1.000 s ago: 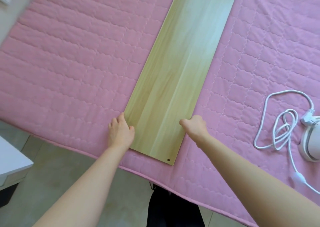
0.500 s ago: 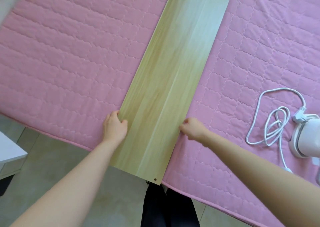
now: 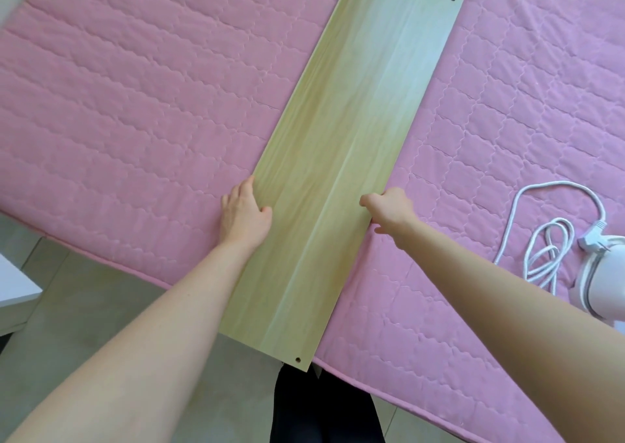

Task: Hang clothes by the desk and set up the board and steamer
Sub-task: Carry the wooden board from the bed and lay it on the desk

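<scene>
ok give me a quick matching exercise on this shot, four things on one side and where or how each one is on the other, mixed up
Things:
1 board
2 cord
3 steamer
4 left hand

Places or states:
a lies in loops on the quilt
b grips the board's left edge
c near end sticks out past the quilt's edge
d white, cut off by the right side of the view

Pairs: 1-c, 2-a, 3-d, 4-b

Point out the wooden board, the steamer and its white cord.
wooden board (image 3: 355,145), head view, middle of its top face.
steamer (image 3: 605,283), head view, white body at right edge.
white cord (image 3: 537,273), head view, coiled loops.
</scene>
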